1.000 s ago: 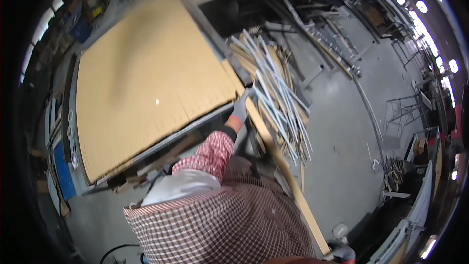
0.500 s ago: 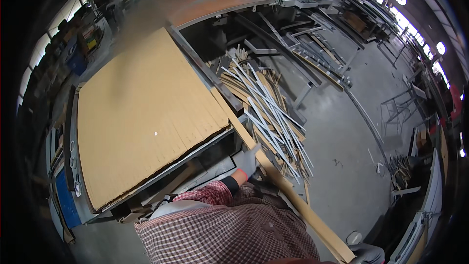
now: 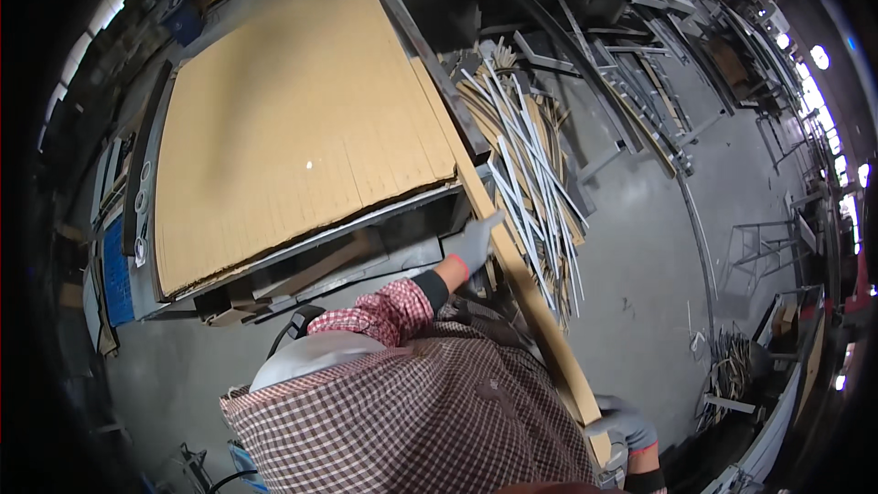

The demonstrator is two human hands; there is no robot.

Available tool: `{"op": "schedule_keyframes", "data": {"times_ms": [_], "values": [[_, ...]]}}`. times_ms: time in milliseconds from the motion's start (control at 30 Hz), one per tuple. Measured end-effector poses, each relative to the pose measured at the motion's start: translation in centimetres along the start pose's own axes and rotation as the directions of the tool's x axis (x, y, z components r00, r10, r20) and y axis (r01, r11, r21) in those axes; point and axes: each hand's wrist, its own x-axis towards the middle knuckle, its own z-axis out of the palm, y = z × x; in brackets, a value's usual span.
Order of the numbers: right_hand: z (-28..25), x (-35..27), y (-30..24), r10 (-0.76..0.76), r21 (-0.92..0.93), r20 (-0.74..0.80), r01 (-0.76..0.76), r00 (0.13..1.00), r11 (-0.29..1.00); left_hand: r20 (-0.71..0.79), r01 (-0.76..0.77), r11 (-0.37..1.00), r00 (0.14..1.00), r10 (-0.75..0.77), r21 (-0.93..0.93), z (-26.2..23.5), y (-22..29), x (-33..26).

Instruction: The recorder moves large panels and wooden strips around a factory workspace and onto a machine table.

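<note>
Head view, step in hand: a long, narrow wooden board (image 3: 526, 297) is being handled along the right edge of the surface (image 3: 302, 247), beside a stack of brown fibreboard sheets (image 3: 293, 137); by my reading it is a two-handed carry or slide.
Board position: it runs diagonally from the upper middle down to the lower right, touching the surface's edge, with a heap of pale offcut strips (image 3: 535, 174) on the floor (image 3: 640, 256) just beside it.
Left hand (image 3: 476, 242): grey-gloved, fingers curled loosely against the board's side at mid-length; whether it fully clasps it I cannot tell.
Right hand (image 3: 622, 421): grey-gloved, closed around the board's near end.
Next move, as I judge it: it calls for keeping both ends level and clear of the strips.
</note>
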Motion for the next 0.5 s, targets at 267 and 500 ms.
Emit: {"op": "schedule_keyframes", "data": {"times_ms": [267,500], "values": [[-2.9,8.0,3.6,-0.027,-0.041,0.008,0.028,1.000,0.999,-0.401,-0.018,0.929,0.899,0.177,0.371,-4.2,-1.2,7.1],[-3.7,9.7,8.4,-0.387,-0.398,0.111,0.398,0.915,0.827,0.695,-0.594,-0.393,0.453,0.559,0.703,3.3,10.1,8.5]]}}
